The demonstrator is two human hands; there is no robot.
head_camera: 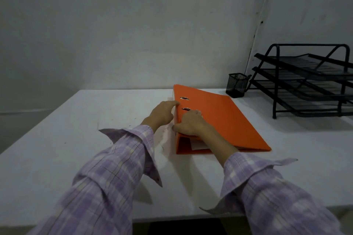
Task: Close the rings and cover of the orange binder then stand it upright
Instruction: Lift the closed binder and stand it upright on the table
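Both hands at the spine end of the flat orange binder

The orange binder (pixel 219 120) lies flat on the white table (pixel 57 158), cover down, its long axis running from the near right corner away to the far left. The right hand (pixel 188 125) clasps the near spine corner, thumb at the edge and fingers curled over the cover. The left hand (pixel 162 113) presses open fingertips against the spine without gripping. Standing it up likely means tipping it about that spine.
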